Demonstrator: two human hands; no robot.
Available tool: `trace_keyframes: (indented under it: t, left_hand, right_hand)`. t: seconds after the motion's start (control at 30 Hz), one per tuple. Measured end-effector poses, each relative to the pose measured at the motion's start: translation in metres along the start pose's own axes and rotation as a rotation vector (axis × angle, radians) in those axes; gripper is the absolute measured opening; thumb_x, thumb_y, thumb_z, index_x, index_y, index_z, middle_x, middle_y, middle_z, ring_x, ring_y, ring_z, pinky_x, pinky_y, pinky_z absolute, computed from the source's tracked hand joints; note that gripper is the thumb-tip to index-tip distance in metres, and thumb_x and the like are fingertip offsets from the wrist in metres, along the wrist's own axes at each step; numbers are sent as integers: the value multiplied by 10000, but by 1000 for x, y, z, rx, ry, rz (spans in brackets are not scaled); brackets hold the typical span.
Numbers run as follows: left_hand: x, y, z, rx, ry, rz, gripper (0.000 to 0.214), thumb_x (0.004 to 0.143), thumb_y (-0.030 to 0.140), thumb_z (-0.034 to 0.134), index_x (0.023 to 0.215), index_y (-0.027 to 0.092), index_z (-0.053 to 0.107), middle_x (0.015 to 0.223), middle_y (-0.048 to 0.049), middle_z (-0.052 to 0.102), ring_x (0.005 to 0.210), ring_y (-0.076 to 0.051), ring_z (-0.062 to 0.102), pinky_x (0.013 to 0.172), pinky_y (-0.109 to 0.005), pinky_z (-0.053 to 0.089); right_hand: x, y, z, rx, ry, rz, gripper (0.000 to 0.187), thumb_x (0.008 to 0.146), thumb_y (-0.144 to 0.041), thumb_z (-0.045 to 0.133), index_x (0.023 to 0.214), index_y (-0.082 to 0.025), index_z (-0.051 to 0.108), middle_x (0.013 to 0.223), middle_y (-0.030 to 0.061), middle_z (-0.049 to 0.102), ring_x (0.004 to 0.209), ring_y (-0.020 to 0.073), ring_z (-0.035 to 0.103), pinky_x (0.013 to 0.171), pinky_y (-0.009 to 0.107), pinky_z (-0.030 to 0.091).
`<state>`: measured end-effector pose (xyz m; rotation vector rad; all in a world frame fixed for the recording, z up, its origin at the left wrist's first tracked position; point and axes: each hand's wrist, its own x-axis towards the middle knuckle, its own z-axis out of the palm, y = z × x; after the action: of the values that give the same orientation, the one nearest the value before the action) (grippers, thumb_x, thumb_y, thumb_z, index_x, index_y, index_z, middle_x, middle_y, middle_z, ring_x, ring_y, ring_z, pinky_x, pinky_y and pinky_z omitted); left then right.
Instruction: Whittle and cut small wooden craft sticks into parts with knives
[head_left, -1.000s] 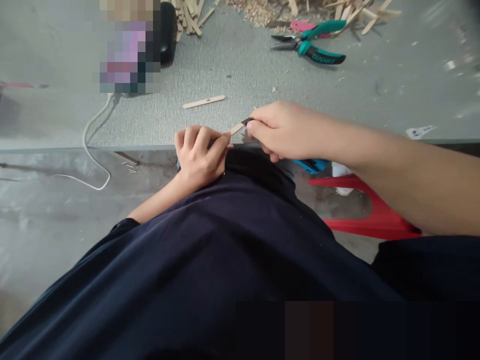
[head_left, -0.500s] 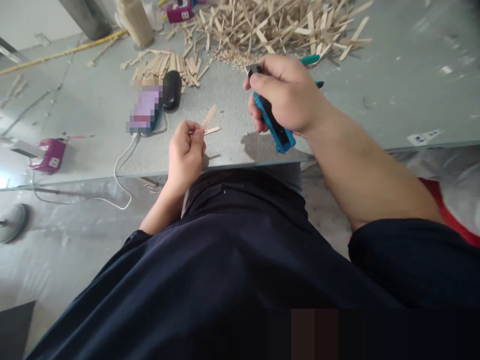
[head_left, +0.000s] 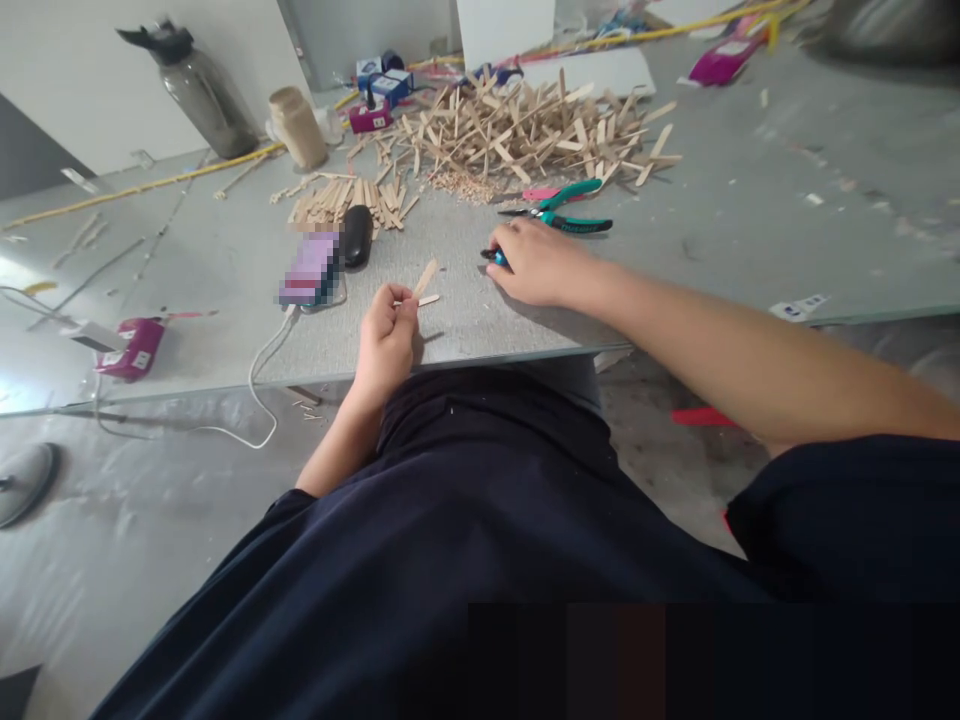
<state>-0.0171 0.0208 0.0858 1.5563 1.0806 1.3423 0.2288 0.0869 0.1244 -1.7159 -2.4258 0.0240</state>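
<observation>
My left hand is closed in a pinch on a short wooden stick that points up and away, just above the table's near edge. Another flat stick lies on the table behind it. My right hand rests on the grey tabletop, fingers wrapped over a blue utility knife of which only the tip shows. Green-handled pliers lie just beyond that hand.
A big heap of wooden sticks and a smaller row of sticks sit at the back. A phone on a white cable, a black case, a pink gadget, a jar and a bottle stand left.
My right hand has dropped from mid-air onto the table with the blue knife. My left hand still pinches the stick. The view has tilted up, showing more of the table.
</observation>
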Motion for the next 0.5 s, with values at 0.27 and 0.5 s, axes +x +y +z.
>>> trace_keyframes:
  t: [0.27, 0.5]
  left_hand:
    - [-2, -3, -4, 4, -41, 28, 154, 1023, 293, 568, 887, 236, 524, 656, 58, 461, 562, -85, 371, 541, -234, 299]
    - [-2, 1, -4, 87, -56, 4, 130, 1006, 304, 557, 904, 224, 560, 652, 68, 412, 579, -88, 333, 553, -241, 250]
  right_hand:
    - [29, 66, -58, 251, 73, 97, 362, 1042, -386, 593, 1231, -119, 747, 1199, 145, 771, 900, 128, 598, 838, 333, 423]
    - [66, 83, -48, 68, -17, 148, 292, 1022, -316, 646, 1127, -68, 761, 1202, 144, 787, 736, 63, 460, 737, 313, 328]
